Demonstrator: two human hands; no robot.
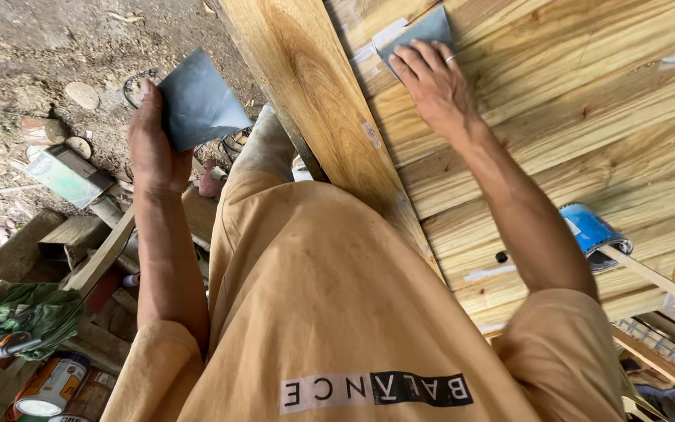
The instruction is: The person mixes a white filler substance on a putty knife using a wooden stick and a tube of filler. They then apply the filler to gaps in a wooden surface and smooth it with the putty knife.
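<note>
My right hand [431, 82] presses flat on a grey sheet of sandpaper [423, 33] lying on a surface of pale wooden planks [572, 117]. A ring shows on one finger. My left hand [150, 144] is raised off to the side over the dirt ground and grips a second folded grey sheet of sandpaper [197, 105] by its edge. A thick wooden beam [314, 94] forms the near edge of the planked surface, between my two arms. My yellow shirt fills the lower middle of the view.
A blue roll [591, 230] lies on the planks by my right elbow, beside a thin wooden stick [658, 277]. At lower left are cans [52, 387], a green cloth [25, 309], wood scraps [80, 234] and a small box [68, 176] on dirt.
</note>
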